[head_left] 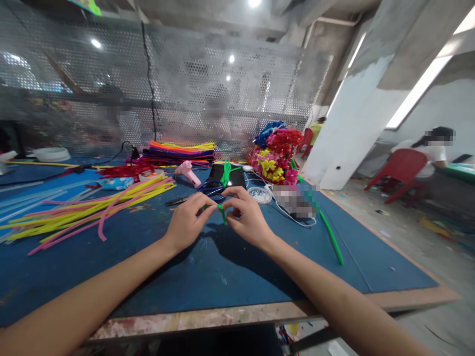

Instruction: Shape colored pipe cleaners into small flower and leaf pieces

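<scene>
My two bare hands meet over the middle of a blue work mat (222, 277). My left hand (189, 222) and my right hand (248, 220) are both pinched closed on one short green pipe cleaner (222, 212). The thumb and fingertips of each hand grip one end, so the fuzzy wire bridges the small gap between them, just above the mat. My forearms come in from 7 and 5 o'clock.

At 9 o'clock from my hands, a loose spread of yellow and pink pipe cleaners (92, 207) lies across the mat. At 11 o'clock, farther back, is a neat stack of pipe cleaners in many colours (181, 151), with a pink glue gun (188, 173) near it. At 12 o'clock, just beyond my fingers, is a black object (217, 174) with a green twist (226, 170) of pipe cleaner against it; I cannot tell what the black object is. At 1 o'clock a small round white dish (260, 194) lies near my right hand. Behind it is a bouquet of pipe-cleaner flowers (276, 153) in red, pink, yellow and blue. At 3 o'clock a long green stem (330, 235) lies on the mat, apart from my hand.

A perforated metal screen (185, 89) stands behind the table. Far off at 2 o'clock, a person sits on a red chair (403, 170).
</scene>
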A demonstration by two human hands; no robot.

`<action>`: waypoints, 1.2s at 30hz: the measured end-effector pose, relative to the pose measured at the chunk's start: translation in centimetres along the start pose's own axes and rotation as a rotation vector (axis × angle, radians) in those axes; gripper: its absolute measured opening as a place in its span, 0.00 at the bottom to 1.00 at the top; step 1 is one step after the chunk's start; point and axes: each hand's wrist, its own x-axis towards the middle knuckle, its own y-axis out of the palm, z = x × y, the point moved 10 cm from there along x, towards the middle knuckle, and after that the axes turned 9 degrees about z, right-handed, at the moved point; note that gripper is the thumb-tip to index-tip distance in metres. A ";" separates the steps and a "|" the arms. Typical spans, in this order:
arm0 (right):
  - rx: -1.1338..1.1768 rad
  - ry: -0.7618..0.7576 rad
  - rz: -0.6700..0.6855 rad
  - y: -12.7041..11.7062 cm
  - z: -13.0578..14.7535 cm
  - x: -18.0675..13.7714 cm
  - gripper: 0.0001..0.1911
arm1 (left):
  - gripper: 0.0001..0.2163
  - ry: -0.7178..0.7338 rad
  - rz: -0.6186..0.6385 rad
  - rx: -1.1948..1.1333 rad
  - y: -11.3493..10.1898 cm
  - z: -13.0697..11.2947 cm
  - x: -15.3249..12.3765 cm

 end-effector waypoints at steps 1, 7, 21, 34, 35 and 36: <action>-0.011 -0.011 -0.004 0.0 0.0 0.0 0.12 | 0.08 0.000 0.006 0.000 0.1 0.0 0.0; 0.030 -0.001 -0.041 -0.3 -0.2 -0.1 0.07 | 0.08 -0.014 -0.018 -0.025 -0.1 0.4 0.2; 1.153 0.634 0.083 5.0 -5.9 -1.3 0.15 | 0.08 0.134 0.007 0.089 0.0 -1.0 -0.2; 0.358 0.285 -0.114 -0.2 -3.2 -0.2 0.08 | 0.09 0.071 0.096 0.356 1.0 -0.7 -0.2; 0.260 0.227 -0.120 -0.6 -2.4 -0.1 0.06 | 0.09 0.051 0.090 0.350 0.9 -0.6 -0.1; 0.184 0.179 -0.112 -0.7 -1.8 0.0 0.04 | 0.09 0.031 0.082 0.343 0.8 -0.4 -0.1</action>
